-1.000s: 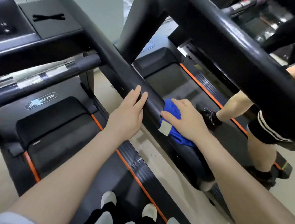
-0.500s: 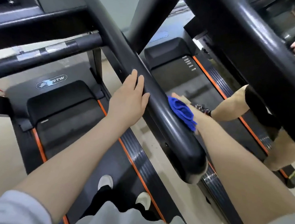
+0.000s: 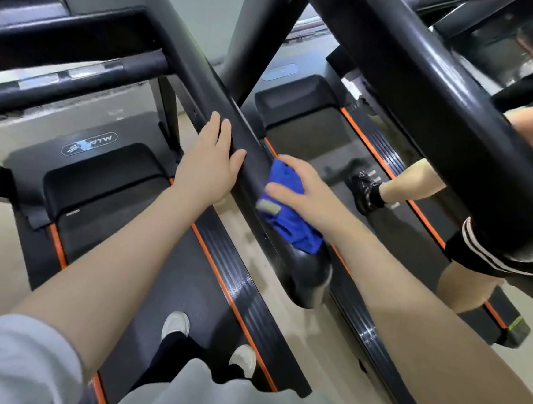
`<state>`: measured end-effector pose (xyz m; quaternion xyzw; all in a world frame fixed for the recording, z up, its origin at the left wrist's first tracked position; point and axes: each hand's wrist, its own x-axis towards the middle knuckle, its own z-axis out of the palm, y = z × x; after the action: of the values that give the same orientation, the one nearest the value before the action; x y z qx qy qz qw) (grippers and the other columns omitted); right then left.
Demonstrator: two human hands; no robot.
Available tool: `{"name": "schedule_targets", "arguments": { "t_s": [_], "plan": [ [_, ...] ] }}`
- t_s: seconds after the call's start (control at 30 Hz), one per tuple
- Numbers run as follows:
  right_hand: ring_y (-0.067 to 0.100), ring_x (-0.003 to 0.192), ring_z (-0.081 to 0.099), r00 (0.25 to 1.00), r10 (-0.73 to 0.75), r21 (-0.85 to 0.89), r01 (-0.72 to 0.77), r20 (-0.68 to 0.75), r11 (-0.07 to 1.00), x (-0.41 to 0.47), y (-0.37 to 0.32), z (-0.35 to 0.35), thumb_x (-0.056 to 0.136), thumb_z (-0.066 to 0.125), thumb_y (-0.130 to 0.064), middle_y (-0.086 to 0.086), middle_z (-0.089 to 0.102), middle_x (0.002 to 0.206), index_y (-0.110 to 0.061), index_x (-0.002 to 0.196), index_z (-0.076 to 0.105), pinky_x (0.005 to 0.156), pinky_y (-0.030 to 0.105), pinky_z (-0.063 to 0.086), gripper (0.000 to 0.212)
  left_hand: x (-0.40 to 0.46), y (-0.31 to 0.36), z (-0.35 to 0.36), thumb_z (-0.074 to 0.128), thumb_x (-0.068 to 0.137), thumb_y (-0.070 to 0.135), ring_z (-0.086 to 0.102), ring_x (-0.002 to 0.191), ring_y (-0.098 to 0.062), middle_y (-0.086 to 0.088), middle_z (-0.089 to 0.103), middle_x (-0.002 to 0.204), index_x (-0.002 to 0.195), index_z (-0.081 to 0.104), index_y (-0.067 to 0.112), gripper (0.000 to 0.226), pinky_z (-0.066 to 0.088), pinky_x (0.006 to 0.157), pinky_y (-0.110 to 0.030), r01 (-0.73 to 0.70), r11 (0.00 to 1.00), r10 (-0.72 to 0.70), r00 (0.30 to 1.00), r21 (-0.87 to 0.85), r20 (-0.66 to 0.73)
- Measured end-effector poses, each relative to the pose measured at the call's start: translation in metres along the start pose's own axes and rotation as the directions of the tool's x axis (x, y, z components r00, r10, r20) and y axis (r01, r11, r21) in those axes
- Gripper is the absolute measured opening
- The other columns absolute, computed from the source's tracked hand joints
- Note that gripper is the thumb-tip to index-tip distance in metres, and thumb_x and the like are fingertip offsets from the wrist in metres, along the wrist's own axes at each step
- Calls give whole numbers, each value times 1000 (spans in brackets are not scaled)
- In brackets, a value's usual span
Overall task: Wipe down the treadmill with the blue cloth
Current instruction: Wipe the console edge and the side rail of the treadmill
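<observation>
The blue cloth lies bunched on the outer side of the treadmill's right handrail, close to the rail's rounded end cap, with a small pale label showing on its fold. The right hand presses the cloth against the rail with fingers spread over it; whether the thumb hooks under the fabric cannot be told. The left hand rests flat on the inner side of the same rail, fingers straight, gripping nothing. The cloth appears soft, light and limp: it will conform to the curved rail but will bunch or slide out from under the palm if pressure is uneven. Hold it under the full palm with the loose tail gathered in, not by one corner. The rail is glossy, rigid and probably slick, so the cloth should glide with little resistance. The person stands on the running belt; another person's legs occupy the adjacent treadmill.
</observation>
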<state>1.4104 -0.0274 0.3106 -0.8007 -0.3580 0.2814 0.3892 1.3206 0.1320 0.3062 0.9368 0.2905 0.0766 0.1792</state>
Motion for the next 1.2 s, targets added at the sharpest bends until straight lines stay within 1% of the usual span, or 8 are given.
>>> {"name": "schedule_targets", "arguments": {
  "t_s": [0.1,0.17,0.47,0.67,0.83,0.9,1.03,1.2],
  "plan": [
    [18,138,28,979,-200,-408,201,45,891,-20,-16,7,82,65,-38,3,14,155,-20,144,31,107,28,28,73,1,-2,-2,36,98,30,10,145,-26,-16,7,157,146,14,1,60,15,116,-35,-5,1000,5,1000,-30,8],
    [29,137,30,943,-317,-538,320,102,780,-38,-13,10,81,63,-37,10,22,154,-17,139,40,108,36,31,66,-2,-4,-1,36,98,29,10,145,-28,-17,9,156,146,14,2,59,12,117,-36,-17,998,17,1000,-54,-2],
    [40,126,45,666,-535,-603,729,519,322,-76,29,-4,71,66,-32,10,53,133,-15,110,64,99,55,39,42,-17,2,4,28,101,22,10,145,-22,-11,10,157,145,24,7,46,7,112,-21,-1,920,3,1000,-393,6],
    [30,138,31,725,-399,-552,688,562,472,9,-22,6,78,64,-27,6,51,136,-18,117,63,111,52,19,40,-21,-12,-14,23,102,23,23,132,2,3,29,150,144,27,9,44,13,91,12,53,770,-13,998,-635,67],
    [25,143,17,862,-411,-567,505,295,651,59,-39,11,88,57,-34,-8,38,146,-30,123,57,111,58,-4,35,-35,-14,-18,31,100,9,34,97,35,30,36,110,135,37,2,36,20,80,12,-42,761,34,999,-647,-24],
    [28,140,22,891,-402,-626,438,210,645,65,-41,16,87,52,-40,-5,39,146,-31,122,58,111,58,2,36,-37,-22,-14,32,100,11,31,105,32,23,41,123,137,34,1,39,17,83,12,-45,778,22,999,-626,-44],
    [35,100,58,636,-543,-647,734,549,205,41,-38,28,77,47,-30,10,66,106,-15,85,70,92,46,41,30,-32,-47,-16,33,100,17,25,138,-11,-8,30,150,140,34,6,42,11,103,-5,11,827,-55,997,-562,-63],
    [29,95,57,566,-16,-566,824,824,-17,22,-42,54,81,52,-22,6,65,101,-16,98,66,99,40,37,23,-22,-72,-25,32,94,27,37,131,-15,-10,45,140,130,49,5,45,18,106,-15,-56,851,-27,988,-522,-149]
  ]
}}
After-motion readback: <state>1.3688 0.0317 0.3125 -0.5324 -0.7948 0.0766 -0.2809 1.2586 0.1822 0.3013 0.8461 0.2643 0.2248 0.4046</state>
